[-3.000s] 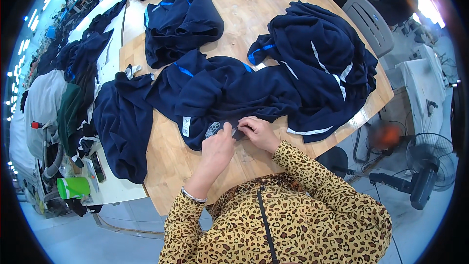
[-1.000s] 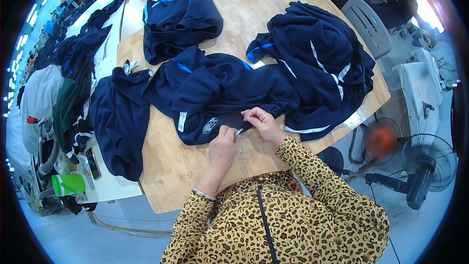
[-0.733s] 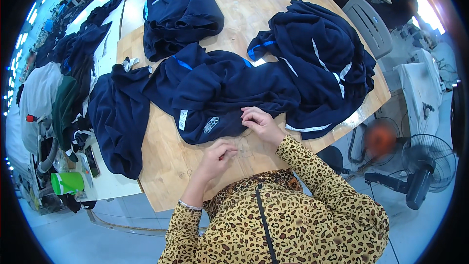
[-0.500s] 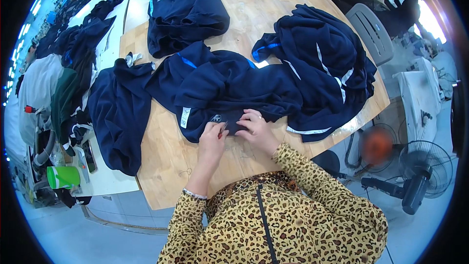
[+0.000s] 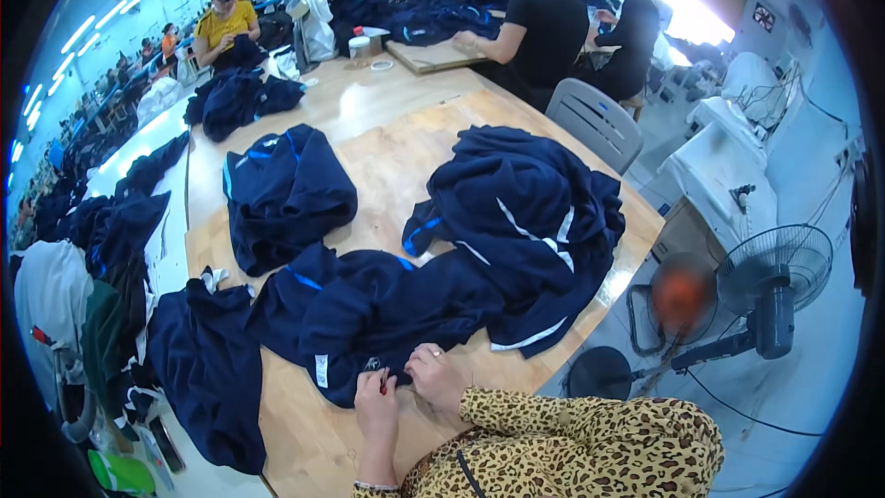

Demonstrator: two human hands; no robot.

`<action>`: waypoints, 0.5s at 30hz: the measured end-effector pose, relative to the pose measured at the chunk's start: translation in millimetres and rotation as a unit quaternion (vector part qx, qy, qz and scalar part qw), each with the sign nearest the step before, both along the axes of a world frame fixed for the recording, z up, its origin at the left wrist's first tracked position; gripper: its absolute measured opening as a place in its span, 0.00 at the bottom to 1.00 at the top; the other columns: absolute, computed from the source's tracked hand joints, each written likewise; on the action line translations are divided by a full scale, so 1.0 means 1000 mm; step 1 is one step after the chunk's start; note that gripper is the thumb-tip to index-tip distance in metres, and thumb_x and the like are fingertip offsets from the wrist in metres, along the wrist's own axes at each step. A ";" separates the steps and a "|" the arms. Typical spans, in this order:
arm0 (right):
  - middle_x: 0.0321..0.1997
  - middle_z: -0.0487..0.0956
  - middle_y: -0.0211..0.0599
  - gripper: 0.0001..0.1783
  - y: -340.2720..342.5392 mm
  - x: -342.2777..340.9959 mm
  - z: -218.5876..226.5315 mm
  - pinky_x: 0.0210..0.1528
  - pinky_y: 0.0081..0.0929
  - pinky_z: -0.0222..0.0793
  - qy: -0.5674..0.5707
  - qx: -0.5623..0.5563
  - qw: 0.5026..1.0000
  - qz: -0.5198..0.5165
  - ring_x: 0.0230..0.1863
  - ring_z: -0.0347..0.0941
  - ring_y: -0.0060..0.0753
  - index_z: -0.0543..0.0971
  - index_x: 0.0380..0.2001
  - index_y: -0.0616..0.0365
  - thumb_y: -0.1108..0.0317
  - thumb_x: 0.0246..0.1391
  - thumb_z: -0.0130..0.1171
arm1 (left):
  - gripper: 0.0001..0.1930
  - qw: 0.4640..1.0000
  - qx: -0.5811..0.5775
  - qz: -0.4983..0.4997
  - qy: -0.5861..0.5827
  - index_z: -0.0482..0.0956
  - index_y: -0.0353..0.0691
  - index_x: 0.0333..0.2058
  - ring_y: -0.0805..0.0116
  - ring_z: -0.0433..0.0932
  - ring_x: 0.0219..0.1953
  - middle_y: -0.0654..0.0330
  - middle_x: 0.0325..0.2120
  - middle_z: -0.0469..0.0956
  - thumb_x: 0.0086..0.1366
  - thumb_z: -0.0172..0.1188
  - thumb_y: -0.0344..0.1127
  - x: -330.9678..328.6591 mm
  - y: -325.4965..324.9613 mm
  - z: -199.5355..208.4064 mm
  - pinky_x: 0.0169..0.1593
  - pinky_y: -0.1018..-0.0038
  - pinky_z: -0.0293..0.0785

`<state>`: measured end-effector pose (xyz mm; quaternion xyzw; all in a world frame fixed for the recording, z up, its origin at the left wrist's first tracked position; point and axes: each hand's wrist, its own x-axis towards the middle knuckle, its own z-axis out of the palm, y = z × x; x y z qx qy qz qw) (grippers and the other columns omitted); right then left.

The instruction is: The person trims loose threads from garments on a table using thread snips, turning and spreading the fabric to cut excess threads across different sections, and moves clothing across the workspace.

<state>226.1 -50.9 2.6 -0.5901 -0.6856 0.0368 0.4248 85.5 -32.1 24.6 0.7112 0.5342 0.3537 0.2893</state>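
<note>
A dark navy garment (image 5: 369, 314) with blue trim lies spread on the wooden table (image 5: 387, 161) in front of me. My left hand (image 5: 376, 403) pinches a small red-tipped tool at the garment's near hem, next to a small white emblem. My right hand (image 5: 433, 378), a ring on one finger, presses and grips the same hem just to the right. Both hands touch at the fabric edge. A white label (image 5: 321, 371) hangs from the hem a little to the left.
A big heap of navy garments (image 5: 535, 221) lies to the right, a folded pile (image 5: 281, 194) at the back left, more garments (image 5: 207, 369) drape off the left edge. Other people work at the far tables. A grey chair (image 5: 595, 120) and floor fans (image 5: 765, 286) stand right.
My head has lifted, so the far tables and people show now. My left hand, briefly pulled back toward me, has returned to the hem beside my right hand.
</note>
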 end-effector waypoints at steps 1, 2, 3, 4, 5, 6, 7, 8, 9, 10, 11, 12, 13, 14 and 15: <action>0.31 0.72 0.41 0.04 0.003 0.002 0.001 0.46 0.38 0.65 -0.005 0.006 1.000 -0.003 0.41 0.68 0.45 0.74 0.21 0.61 0.74 0.38 0.59 | 0.08 1.000 0.007 0.005 0.011 0.79 0.33 0.33 0.59 0.76 0.30 0.55 0.31 0.75 0.52 0.63 0.26 0.001 0.000 0.000 0.35 0.71 0.72; 0.31 0.72 0.41 0.05 0.003 0.000 0.007 0.45 0.38 0.65 -0.039 -0.031 0.999 -0.001 0.41 0.67 0.45 0.74 0.22 0.61 0.73 0.39 0.59 | 0.08 1.000 0.009 0.004 0.007 0.79 0.33 0.33 0.59 0.76 0.30 0.55 0.31 0.75 0.52 0.63 0.26 0.003 0.000 0.000 0.35 0.71 0.72; 0.32 0.71 0.41 0.05 0.003 -0.001 0.011 0.44 0.38 0.65 -0.071 -0.069 0.995 0.001 0.40 0.66 0.45 0.74 0.22 0.61 0.73 0.40 0.60 | 0.08 1.000 0.014 0.008 0.005 0.78 0.32 0.34 0.59 0.76 0.31 0.55 0.31 0.75 0.53 0.63 0.26 0.003 0.000 0.001 0.35 0.71 0.72; 0.32 0.71 0.41 0.05 0.006 -0.001 0.013 0.44 0.38 0.65 -0.073 -0.069 0.995 0.001 0.40 0.66 0.45 0.74 0.22 0.61 0.73 0.40 0.60 | 0.08 1.000 0.018 0.014 0.003 0.78 0.32 0.34 0.59 0.76 0.31 0.54 0.30 0.75 0.53 0.63 0.26 0.004 -0.001 0.000 0.35 0.70 0.72; 0.32 0.71 0.41 0.05 0.009 -0.002 0.017 0.43 0.37 0.65 -0.097 -0.093 0.991 -0.003 0.40 0.65 0.45 0.75 0.21 0.61 0.72 0.40 0.60 | 0.08 1.000 0.017 0.016 0.003 0.78 0.32 0.34 0.59 0.76 0.31 0.54 0.30 0.75 0.53 0.63 0.26 0.003 -0.002 0.001 0.35 0.70 0.72; 0.32 0.71 0.41 0.05 0.011 -0.002 0.020 0.42 0.37 0.65 -0.121 -0.119 0.986 -0.006 0.40 0.64 0.45 0.75 0.21 0.60 0.71 0.40 0.60 | 0.08 1.000 0.012 0.016 0.008 0.78 0.32 0.34 0.59 0.76 0.31 0.54 0.31 0.75 0.54 0.62 0.26 0.003 -0.001 0.002 0.35 0.70 0.72; 0.32 0.71 0.41 0.05 0.012 -0.002 0.022 0.42 0.37 0.65 -0.121 -0.121 0.985 -0.003 0.40 0.64 0.45 0.75 0.21 0.60 0.71 0.40 0.60 | 0.08 1.000 0.006 0.016 0.014 0.78 0.33 0.35 0.58 0.75 0.32 0.54 0.32 0.74 0.54 0.62 0.26 0.003 -0.002 0.003 0.36 0.70 0.72; 0.32 0.70 0.42 0.05 0.014 -0.001 0.023 0.43 0.37 0.64 -0.104 -0.159 0.982 -0.005 0.41 0.64 0.44 0.76 0.22 0.61 0.71 0.40 0.61 | 0.08 1.000 0.004 0.018 0.015 0.78 0.33 0.35 0.58 0.75 0.32 0.54 0.32 0.74 0.54 0.62 0.26 0.003 -0.001 0.003 0.36 0.70 0.72; 0.31 0.70 0.42 0.06 0.015 0.000 0.023 0.44 0.38 0.64 -0.088 -0.197 0.976 -0.006 0.42 0.64 0.44 0.77 0.22 0.61 0.70 0.40 0.61 | 0.08 1.000 0.002 0.018 0.023 0.78 0.33 0.35 0.58 0.75 0.32 0.54 0.32 0.74 0.55 0.61 0.26 0.004 -0.002 0.004 0.36 0.70 0.72; 0.31 0.70 0.42 0.06 0.016 0.002 0.019 0.44 0.38 0.64 -0.088 -0.200 0.976 -0.003 0.42 0.64 0.44 0.77 0.22 0.61 0.70 0.40 0.61 | 0.08 0.999 -0.001 0.018 0.031 0.78 0.33 0.35 0.58 0.75 0.32 0.54 0.32 0.74 0.55 0.61 0.27 0.005 -0.003 0.005 0.37 0.70 0.72; 0.31 0.70 0.41 0.06 0.018 0.005 0.012 0.43 0.38 0.64 -0.034 -0.213 0.977 0.008 0.42 0.64 0.44 0.78 0.21 0.60 0.70 0.39 0.62 | 0.08 0.999 -0.006 0.022 0.033 0.78 0.33 0.35 0.58 0.75 0.32 0.54 0.32 0.74 0.55 0.61 0.27 0.004 -0.003 0.004 0.37 0.70 0.72; 0.31 0.71 0.40 0.05 0.019 0.009 0.007 0.43 0.38 0.63 0.020 -0.226 0.974 0.020 0.41 0.64 0.45 0.78 0.20 0.58 0.69 0.39 0.64 | 0.09 0.999 -0.007 0.026 0.026 0.78 0.33 0.35 0.58 0.75 0.33 0.54 0.32 0.74 0.55 0.61 0.27 0.003 -0.004 0.003 0.37 0.70 0.72; 0.31 0.71 0.38 0.05 0.020 0.014 0.002 0.43 0.37 0.63 0.032 -0.218 0.975 0.036 0.41 0.64 0.44 0.80 0.21 0.55 0.67 0.37 0.66 | 0.09 0.999 -0.010 0.030 0.019 0.78 0.33 0.36 0.58 0.75 0.33 0.54 0.33 0.74 0.55 0.61 0.27 0.003 -0.004 0.001 0.37 0.70 0.72; 0.30 0.72 0.36 0.07 0.023 0.019 -0.004 0.42 0.36 0.62 0.047 -0.220 0.973 0.051 0.38 0.64 0.42 0.80 0.21 0.54 0.66 0.37 0.67 | 0.09 0.999 -0.021 0.033 0.021 0.78 0.33 0.36 0.58 0.75 0.33 0.54 0.33 0.74 0.55 0.61 0.27 0.004 -0.003 0.000 0.37 0.70 0.72; 0.30 0.72 0.36 0.07 0.023 0.021 -0.003 0.44 0.35 0.61 0.064 -0.227 0.968 0.082 0.39 0.64 0.42 0.80 0.21 0.54 0.65 0.38 0.67 | 0.09 0.999 -0.021 0.027 0.023 0.78 0.36 0.36 0.57 0.76 0.34 0.56 0.34 0.74 0.56 0.61 0.29 0.000 -0.001 -0.004 0.37 0.68 0.73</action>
